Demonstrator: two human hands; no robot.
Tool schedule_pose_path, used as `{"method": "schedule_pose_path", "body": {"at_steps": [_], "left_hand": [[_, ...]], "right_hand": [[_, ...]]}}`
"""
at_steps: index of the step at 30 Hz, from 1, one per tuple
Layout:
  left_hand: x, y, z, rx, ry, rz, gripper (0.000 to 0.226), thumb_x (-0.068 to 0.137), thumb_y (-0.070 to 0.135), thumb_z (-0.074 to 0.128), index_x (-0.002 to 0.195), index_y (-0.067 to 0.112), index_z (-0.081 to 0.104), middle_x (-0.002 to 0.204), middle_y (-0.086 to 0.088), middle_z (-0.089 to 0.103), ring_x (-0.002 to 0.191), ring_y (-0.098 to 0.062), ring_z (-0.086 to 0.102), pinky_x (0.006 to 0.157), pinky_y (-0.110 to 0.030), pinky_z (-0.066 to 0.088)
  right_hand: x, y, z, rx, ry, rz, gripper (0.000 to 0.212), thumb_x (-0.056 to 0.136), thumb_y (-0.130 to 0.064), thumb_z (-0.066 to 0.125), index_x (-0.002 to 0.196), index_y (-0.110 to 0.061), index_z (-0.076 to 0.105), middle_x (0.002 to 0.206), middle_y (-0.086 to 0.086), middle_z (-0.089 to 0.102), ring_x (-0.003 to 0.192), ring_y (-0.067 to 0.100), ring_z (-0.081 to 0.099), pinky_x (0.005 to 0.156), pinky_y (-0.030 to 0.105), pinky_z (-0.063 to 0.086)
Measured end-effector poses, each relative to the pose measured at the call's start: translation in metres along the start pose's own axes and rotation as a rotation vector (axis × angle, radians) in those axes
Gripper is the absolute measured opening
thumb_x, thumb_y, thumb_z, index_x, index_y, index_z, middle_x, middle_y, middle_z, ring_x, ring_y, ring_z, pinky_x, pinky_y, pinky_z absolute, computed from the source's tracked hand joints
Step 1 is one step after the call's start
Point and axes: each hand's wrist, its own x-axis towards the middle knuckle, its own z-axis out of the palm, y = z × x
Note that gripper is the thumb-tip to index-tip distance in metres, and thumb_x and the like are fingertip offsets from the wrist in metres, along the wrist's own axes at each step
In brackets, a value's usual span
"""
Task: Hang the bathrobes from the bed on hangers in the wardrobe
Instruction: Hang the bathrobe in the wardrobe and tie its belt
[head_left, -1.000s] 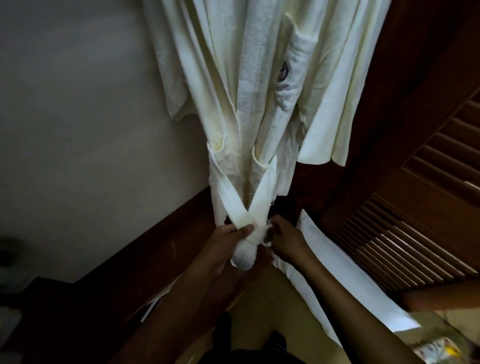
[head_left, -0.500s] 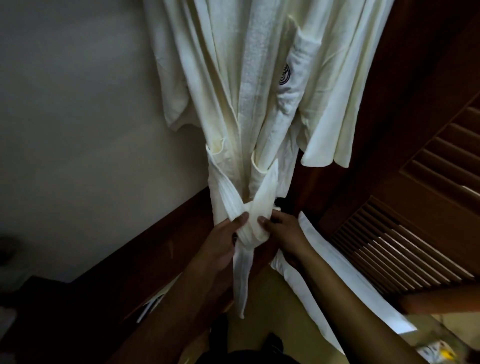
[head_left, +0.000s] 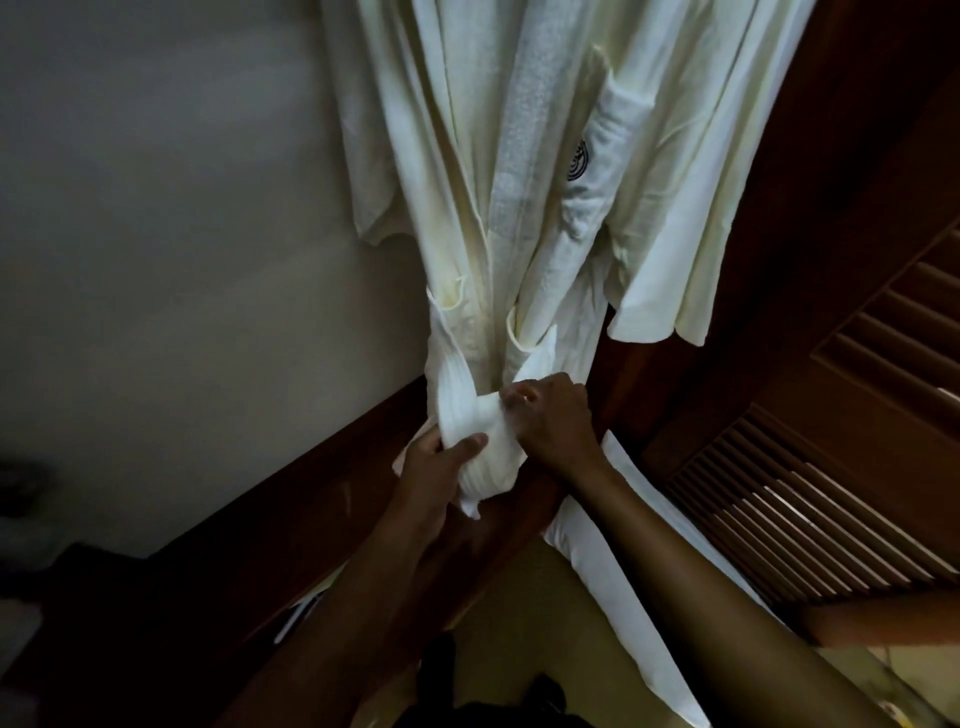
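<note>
Two bare forearms reach up. The left hand (head_left: 434, 467) pinches the ribbed white belt (head_left: 475, 431), thumb clamped over a bunched fold. The right hand (head_left: 553, 415) curls its fingers onto the belt beside it. Above, the cream waffle-textured robe (head_left: 519, 182) hangs by a dark louvred door (head_left: 831, 457). The belt's tail, dangling half a second ago, is now gathered up.

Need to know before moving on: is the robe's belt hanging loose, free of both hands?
No: the left hand grips the bunched belt and the right hand pinches it just below the hanging bathrobe.
</note>
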Motion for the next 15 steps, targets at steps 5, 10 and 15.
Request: {"method": "schedule_pose_path", "body": {"at_steps": [5,10,15], "left_hand": [[-0.011,0.004,-0.001,0.077,0.049,0.044,0.021,0.092,0.012,0.072,0.113,0.009,0.072,0.099,-0.018,0.076,0.087,-0.040,0.073,0.073,-0.053,0.057],[-0.021,0.006,0.004,0.089,0.036,0.064,0.022,0.094,-0.001,0.065,0.115,-0.006,0.067,0.100,-0.019,0.072,0.070,-0.008,0.071,0.053,-0.016,0.052],[-0.005,-0.007,0.008,0.107,0.007,0.060,0.030,0.093,0.001,0.067,0.123,-0.002,0.066,0.111,-0.017,0.072,0.098,-0.025,0.071,0.065,-0.021,0.057]], "right_hand": [[0.002,-0.039,-0.014,-0.104,-0.279,0.143,0.081,0.087,-0.085,0.029,0.091,-0.018,0.074,0.087,0.003,0.066,0.093,0.021,0.059,0.095,0.042,0.045],[0.001,-0.050,-0.026,0.669,-0.235,0.374,0.020,0.088,-0.029,0.075,0.089,-0.009,0.073,0.087,0.002,0.070,0.080,0.015,0.064,0.066,0.023,0.045],[-0.013,-0.044,-0.047,1.077,-0.338,0.278,0.027,0.079,-0.010,0.072,0.106,-0.012,0.071,0.104,0.004,0.072,0.109,0.023,0.063,0.091,0.034,0.045]]}}
